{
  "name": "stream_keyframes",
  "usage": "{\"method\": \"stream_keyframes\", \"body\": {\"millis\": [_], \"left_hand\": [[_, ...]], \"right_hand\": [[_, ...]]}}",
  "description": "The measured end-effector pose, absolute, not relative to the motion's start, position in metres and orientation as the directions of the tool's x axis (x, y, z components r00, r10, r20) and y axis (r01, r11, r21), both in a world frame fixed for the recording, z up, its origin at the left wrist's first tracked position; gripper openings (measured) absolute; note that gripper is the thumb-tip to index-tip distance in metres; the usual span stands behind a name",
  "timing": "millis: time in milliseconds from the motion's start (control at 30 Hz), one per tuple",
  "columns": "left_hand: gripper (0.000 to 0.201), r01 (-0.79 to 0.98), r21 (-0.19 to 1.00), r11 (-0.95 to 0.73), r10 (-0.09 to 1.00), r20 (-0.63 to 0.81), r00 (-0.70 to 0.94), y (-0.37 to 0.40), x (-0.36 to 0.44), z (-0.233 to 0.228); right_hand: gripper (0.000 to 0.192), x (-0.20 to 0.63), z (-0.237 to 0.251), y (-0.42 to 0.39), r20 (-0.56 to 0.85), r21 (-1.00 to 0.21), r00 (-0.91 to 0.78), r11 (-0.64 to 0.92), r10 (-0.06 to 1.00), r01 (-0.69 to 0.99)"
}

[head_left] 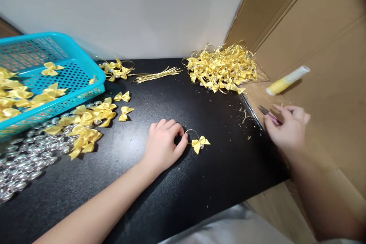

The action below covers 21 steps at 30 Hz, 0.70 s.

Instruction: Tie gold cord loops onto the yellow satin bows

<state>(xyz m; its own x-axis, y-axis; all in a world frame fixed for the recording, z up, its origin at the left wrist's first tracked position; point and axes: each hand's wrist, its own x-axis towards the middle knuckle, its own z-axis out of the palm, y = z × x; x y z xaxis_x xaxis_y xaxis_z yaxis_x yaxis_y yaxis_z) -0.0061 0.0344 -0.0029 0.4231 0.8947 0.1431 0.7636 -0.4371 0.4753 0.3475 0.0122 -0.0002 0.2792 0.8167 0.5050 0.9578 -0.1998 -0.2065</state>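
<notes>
My left hand rests on the black table with its fingers curled, pinching the thin gold loop of a small yellow ribbon bow that lies just to its right. Off the table's right edge, over the cardboard, my right hand grips small scissors, whose tips point left toward the table edge.
A turquoise basket holding yellow bows stands at the left. Loose bows and silver beads lie below it. A heap of finished looped bows sits at the back, gold wire strands beside it. A yellow glue tube lies on cardboard.
</notes>
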Motion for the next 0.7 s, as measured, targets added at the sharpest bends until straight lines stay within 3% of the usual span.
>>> {"method": "stream_keyframes", "body": {"millis": [67, 133, 200, 267, 500, 700], "left_hand": [[0.020, 0.744, 0.493, -0.451, 0.889, 0.175, 0.423, 0.034, -0.005, -0.003], [0.020, 0.726, 0.508, -0.463, 0.885, 0.226, 0.407, 0.033, -0.004, -0.001], [0.020, 0.708, 0.511, -0.487, 0.874, 0.283, 0.396, 0.032, -0.004, 0.001], [0.019, 0.697, 0.507, -0.508, 0.861, 0.329, 0.388, 0.031, -0.004, 0.003], [0.019, 0.601, 0.545, -0.584, 0.810, 0.439, 0.389, 0.028, -0.007, 0.003], [0.015, 0.501, 0.566, -0.655, 0.755, 0.462, 0.465, 0.028, -0.008, -0.002]], "right_hand": [[0.030, 0.311, 0.017, 0.008, 0.473, -0.260, 0.175, -0.053, 0.864, 0.964], [0.017, 0.267, 0.031, 0.004, 0.252, -0.363, -0.012, 0.106, 0.968, 0.926], [0.016, 0.227, 0.038, 0.001, 0.113, -0.389, -0.264, 0.287, 0.958, 0.875], [0.021, 0.199, 0.039, 0.003, 0.049, -0.361, -0.392, 0.382, 0.919, 0.851], [0.029, 0.182, 0.033, 0.025, -0.176, -0.244, -0.499, 0.454, 0.848, 0.857], [0.020, 0.181, 0.024, 0.030, -0.118, -0.327, -0.537, 0.478, 0.835, 0.815]]}}
